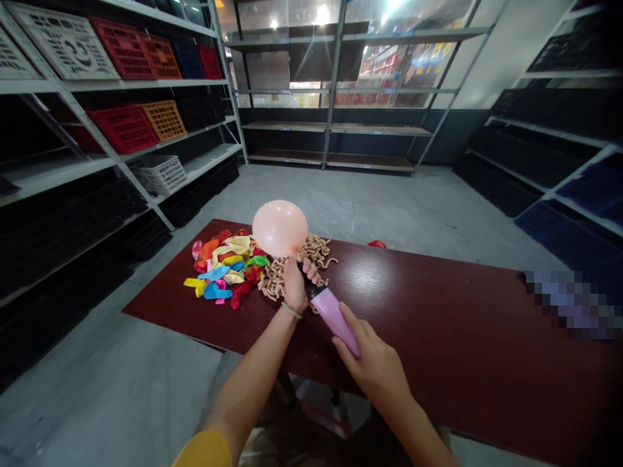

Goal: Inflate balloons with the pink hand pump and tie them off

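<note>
A pale pink balloon (280, 227), partly filled with air, sits on the nozzle end of a balloon pump (335, 321) with a pink-purple barrel and black end. My left hand (296, 285) is wrapped round the black end, right at the balloon's neck, so the nozzle itself is hidden. My right hand (372, 353) grips the barrel lower down, nearer to me. Behind and beside my left hand lies a heap of thin beige uninflated balloons (275, 279). To its left spreads a pile of flat, multicoloured balloons (217, 290).
The dark red-brown table (438, 318) spans the view. A red item (376, 244) shows at its far edge, and a pixelated purplish patch (569, 305) covers the right end. Shelves with crates (124, 126) stand at left; more racks (335, 130) stand beyond the grey floor.
</note>
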A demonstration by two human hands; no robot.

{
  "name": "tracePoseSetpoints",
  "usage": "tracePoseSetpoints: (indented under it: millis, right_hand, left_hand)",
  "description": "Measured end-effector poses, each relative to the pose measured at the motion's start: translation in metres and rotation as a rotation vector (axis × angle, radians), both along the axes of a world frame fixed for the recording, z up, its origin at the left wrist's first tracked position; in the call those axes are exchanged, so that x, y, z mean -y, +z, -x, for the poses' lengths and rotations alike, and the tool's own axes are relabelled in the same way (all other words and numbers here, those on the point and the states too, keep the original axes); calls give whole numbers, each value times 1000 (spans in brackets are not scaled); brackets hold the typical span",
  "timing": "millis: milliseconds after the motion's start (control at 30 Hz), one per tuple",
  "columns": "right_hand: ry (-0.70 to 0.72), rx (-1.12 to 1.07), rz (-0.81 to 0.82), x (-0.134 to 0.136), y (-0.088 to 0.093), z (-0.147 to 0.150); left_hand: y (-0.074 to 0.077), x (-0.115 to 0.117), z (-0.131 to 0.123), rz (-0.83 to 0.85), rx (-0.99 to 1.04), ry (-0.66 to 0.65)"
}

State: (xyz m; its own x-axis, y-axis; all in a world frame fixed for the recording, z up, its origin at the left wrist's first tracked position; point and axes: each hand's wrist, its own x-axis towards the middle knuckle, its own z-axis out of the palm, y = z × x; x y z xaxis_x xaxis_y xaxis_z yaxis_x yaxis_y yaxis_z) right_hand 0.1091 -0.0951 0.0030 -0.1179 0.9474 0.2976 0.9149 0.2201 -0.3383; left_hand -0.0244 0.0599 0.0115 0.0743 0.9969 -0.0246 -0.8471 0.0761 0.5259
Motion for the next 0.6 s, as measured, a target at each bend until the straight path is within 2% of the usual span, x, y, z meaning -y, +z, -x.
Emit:
tracePoseSetpoints:
  millis: [167,367,467,600]
  right_hand:
    - [58,-95,-11,30,-9,-21]
    - [42,-88,-10,69,-17,-49]
    - [21,-68,-31,70,-16,-50]
    - [-7,-45,-52,47,-9,-34]
  left_hand:
    - [0,3,-3,-6,-14,-47]
    - [0,-1,3,-20,-9,-2]
    - [1,-2,4,4,-8,11]
    - [-1,1,-1,-13,-7,1]
